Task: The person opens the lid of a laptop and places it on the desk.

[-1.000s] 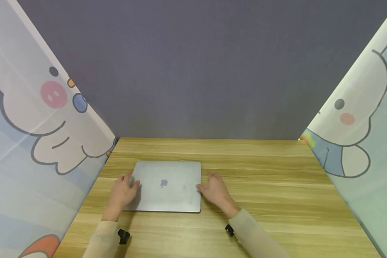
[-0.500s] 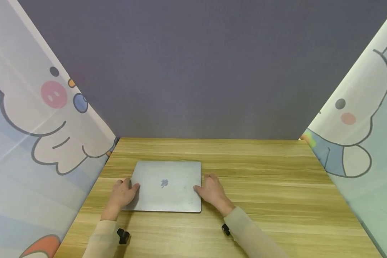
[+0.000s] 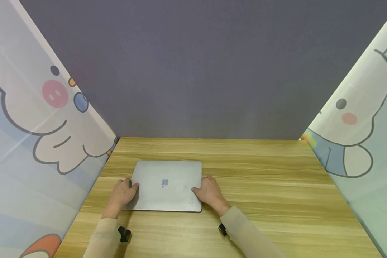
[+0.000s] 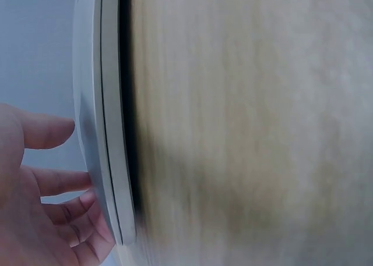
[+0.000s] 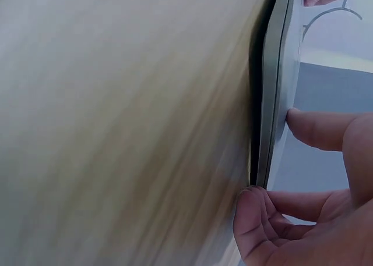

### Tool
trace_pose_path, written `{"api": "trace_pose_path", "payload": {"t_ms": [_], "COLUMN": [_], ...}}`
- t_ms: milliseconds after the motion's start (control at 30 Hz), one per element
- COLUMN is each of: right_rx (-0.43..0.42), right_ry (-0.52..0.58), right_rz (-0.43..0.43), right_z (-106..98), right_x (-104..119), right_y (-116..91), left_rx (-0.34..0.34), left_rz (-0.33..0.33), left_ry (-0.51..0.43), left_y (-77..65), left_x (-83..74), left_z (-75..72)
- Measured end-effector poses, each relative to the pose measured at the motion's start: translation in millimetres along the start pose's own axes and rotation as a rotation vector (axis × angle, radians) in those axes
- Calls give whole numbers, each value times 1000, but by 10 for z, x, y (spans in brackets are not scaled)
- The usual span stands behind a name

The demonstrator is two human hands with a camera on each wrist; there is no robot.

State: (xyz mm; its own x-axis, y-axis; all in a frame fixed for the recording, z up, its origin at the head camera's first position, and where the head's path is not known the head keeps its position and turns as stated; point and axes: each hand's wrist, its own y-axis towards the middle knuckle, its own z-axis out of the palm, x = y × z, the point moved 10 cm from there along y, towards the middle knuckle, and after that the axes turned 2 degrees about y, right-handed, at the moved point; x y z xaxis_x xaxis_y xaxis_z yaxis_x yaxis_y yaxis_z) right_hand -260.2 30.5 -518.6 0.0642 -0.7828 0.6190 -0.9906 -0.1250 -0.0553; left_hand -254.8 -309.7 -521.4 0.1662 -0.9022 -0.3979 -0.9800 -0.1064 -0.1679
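Note:
A closed silver laptop with an apple logo lies flat on the wooden table, left of the middle. At its left side my left hand holds it, thumb over the lid and the other fingers along the edge. In the left wrist view those fingers meet the side near a corner of the laptop. My right hand grips the opposite side. Seen from the right wrist, its thumb presses the lid while curled fingers wrap the laptop's edge, their tips reaching the underside.
Behind the table stands a dark grey panel. Cartoon-printed curtains hang on the left and on the right. A small black device sits at the left wrist, and another black device at the right.
My right hand has moved left onto the laptop's right side, its thumb further over the lid and its fingers closing round the edge. The left hand and laptop have hardly shifted.

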Motion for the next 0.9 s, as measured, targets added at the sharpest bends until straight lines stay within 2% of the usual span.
{"api": "trace_pose_path", "payload": {"t_ms": [200,467,600,900], "right_rx": [7,-52,-69,-101], "right_ry": [64,234,270,289], "right_rz": [57,183,246,253], "right_z": [13,8,-1,17], "right_x": [-10,-24,-28,-34], "right_y": [-8,-28,-42,-63], "left_rx": [9,27,24,34], "left_rz": [-1,-27,-36,-86], "left_ry": [-34,-59,-59,-108], "left_y": [32,43,58,51], "left_x": [18,36,1,58], "left_z": [21,38,22,42]}}
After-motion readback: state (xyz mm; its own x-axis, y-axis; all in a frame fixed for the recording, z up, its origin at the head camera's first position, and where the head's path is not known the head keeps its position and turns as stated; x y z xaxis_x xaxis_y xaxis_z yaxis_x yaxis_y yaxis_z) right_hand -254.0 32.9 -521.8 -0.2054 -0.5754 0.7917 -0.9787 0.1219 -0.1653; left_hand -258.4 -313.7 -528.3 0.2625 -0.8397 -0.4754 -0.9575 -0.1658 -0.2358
